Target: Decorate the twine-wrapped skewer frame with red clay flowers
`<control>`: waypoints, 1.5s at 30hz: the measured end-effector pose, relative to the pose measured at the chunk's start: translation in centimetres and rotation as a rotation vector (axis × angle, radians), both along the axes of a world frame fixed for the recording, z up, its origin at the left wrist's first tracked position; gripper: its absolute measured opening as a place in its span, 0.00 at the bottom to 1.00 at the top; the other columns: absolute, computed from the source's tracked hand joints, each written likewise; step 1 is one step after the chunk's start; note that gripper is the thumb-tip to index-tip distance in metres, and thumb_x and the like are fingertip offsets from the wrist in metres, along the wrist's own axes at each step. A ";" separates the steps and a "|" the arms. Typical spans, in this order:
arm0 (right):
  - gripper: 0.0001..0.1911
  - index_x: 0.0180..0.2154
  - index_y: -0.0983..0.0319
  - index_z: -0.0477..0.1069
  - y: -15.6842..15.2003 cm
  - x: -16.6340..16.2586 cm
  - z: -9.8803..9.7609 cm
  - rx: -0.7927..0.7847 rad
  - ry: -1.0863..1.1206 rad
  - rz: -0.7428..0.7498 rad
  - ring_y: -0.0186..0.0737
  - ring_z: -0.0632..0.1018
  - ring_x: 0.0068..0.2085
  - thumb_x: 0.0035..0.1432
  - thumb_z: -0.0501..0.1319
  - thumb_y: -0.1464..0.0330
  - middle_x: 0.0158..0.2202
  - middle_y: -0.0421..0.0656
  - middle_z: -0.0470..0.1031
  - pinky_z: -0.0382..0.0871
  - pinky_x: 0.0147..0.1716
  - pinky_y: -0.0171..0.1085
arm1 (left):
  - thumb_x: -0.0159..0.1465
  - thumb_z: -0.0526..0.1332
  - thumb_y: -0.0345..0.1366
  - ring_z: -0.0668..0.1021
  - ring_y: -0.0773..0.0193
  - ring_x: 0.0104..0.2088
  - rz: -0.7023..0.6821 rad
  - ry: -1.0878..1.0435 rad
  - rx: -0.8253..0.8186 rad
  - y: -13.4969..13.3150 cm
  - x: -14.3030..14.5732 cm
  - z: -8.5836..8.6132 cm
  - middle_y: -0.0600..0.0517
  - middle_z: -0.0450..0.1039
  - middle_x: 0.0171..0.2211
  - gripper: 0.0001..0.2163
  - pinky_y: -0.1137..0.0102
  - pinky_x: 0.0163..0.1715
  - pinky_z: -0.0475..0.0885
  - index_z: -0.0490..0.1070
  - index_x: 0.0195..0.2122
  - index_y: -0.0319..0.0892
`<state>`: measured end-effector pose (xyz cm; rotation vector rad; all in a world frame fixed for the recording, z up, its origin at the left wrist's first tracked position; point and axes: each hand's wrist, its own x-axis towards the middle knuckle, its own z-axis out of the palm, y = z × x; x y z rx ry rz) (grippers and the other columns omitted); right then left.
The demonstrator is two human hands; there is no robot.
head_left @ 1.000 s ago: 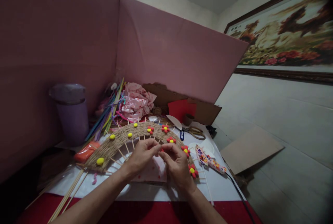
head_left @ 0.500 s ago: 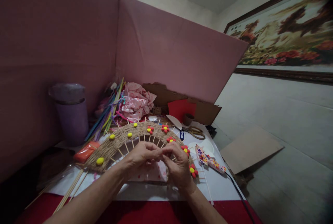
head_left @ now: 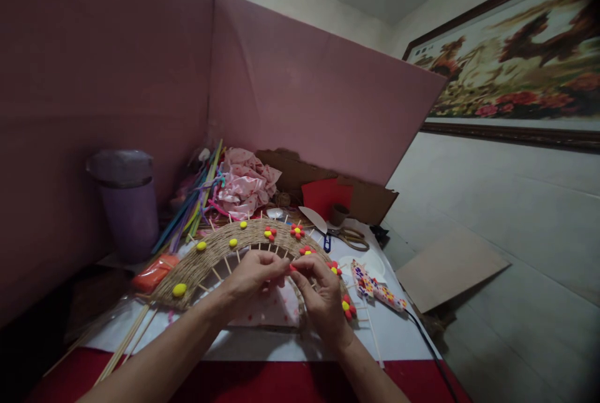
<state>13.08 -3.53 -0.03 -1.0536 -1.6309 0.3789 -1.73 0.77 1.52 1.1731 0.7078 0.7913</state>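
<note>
Over the white sheet (head_left: 398,337), our right hand (head_left: 323,293) pinches a red bit (head_left: 293,267); our left hand (head_left: 257,275) half-curls, its hold unclear.

Before the woven arch (head_left: 256,232), the right hand (head_left: 323,297) mostly hides a red bit (head_left: 293,267) (too small to tell its shape); the left hand (head_left: 257,275) covers some inner sticks (head_left: 228,265). Right of the arch, a framed picture (head_left: 515,65) and black cord (head_left: 439,360) are cut off.

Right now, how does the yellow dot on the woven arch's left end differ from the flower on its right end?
The yellow dot is one plain color; the flower is red with a yellow middle. The dot's outline is a smooth oval, the flower's lobed. Both sit on the woven arch.
</note>
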 end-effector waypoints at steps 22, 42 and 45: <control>0.03 0.32 0.61 0.68 0.2 -0.1 -0.5 -0.126 0.334 0.097 0.33 0.68 0.28 0.55 0.60 0.68 0.26 0.38 0.67 0.63 0.27 0.32 | 0.49 0.59 0.32 0.63 0.75 0.14 0.122 0.019 0.008 0.3 0.5 -0.3 0.56 0.68 0.16 0.03 0.78 0.14 0.54 0.68 0.24 0.38; 0.09 0.35 0.62 0.72 1.5 0.2 -1.3 -0.257 0.586 0.135 0.31 0.70 0.26 0.53 0.63 0.65 0.27 0.39 0.71 0.65 0.27 0.32 | 0.46 0.57 0.23 0.68 0.73 0.20 0.076 -0.310 -0.125 0.5 0.1 -0.2 0.48 0.71 0.24 0.06 0.77 0.19 0.60 0.72 0.24 0.34; 0.08 0.34 0.62 0.72 1.5 0.2 -1.4 -0.252 0.591 0.130 0.31 0.70 0.26 0.53 0.63 0.65 0.27 0.38 0.70 0.65 0.26 0.31 | 0.48 0.57 0.25 0.66 0.74 0.18 0.059 -0.334 -0.129 0.4 0.3 0.1 0.49 0.70 0.21 0.05 0.77 0.19 0.60 0.72 0.23 0.33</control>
